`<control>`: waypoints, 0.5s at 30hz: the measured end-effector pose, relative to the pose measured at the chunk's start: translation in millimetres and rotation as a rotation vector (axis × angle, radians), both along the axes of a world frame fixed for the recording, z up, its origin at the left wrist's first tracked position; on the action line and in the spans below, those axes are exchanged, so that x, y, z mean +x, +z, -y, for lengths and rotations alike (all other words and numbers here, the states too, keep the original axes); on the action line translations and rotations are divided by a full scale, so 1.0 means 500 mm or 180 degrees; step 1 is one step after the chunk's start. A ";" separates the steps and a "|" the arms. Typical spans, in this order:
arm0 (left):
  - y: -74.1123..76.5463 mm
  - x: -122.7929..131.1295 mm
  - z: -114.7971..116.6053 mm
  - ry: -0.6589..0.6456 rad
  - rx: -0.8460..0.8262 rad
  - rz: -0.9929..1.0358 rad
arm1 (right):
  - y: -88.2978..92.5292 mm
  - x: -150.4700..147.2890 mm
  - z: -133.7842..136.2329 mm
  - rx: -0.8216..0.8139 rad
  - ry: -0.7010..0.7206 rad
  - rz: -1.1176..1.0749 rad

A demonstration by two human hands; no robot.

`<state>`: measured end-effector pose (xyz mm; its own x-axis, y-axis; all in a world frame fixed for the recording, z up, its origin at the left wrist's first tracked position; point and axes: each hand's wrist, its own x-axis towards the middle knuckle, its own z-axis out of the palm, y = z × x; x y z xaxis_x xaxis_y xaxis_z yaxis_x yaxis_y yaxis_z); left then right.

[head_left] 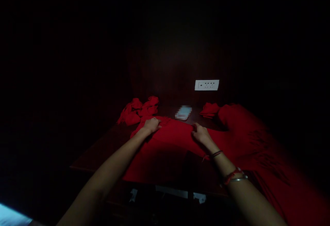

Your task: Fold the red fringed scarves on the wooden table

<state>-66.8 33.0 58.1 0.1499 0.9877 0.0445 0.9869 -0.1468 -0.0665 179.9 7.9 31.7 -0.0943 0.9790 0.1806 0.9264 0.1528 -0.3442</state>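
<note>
A piece of red cloth (165, 150) lies spread over the dark table (100, 147) in front of me, part of it hanging over the near edge. My left hand (152, 125), with a ring on one finger, is closed on the cloth's far left part. At its far edge, right of the middle, my right hand (200, 133) pinches the same cloth between curled fingers. Bracelets circle my right wrist and forearm. The low light hides the fingertips in part.
Crumpled red pieces (131, 112) sit at the back left. A pale, blurred flat object (183, 112) lies at the back. A small red bundle (210, 110) and a large red heap (247, 143) are on the right. A white socket panel (207, 85) is on the wall.
</note>
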 end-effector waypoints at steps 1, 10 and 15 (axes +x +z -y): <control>-0.005 -0.002 0.002 0.0123 0.0087 -0.0029 | 0.000 -0.002 -0.001 -0.0028 0.0004 -0.0060; 0.003 0.020 -0.017 0.0025 -0.0186 0.0236 | 0.005 -0.024 0.007 0.0280 -0.0116 -0.0202; 0.003 0.015 -0.029 -0.0025 -0.0360 0.0579 | 0.010 -0.035 0.020 0.0732 -0.0089 -0.0143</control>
<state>-59.3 47.6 59.8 0.1571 0.9868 -0.0396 0.9800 -0.1508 0.1300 162.3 -2.3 36.7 -0.0545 0.9137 0.4026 0.9159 0.2064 -0.3444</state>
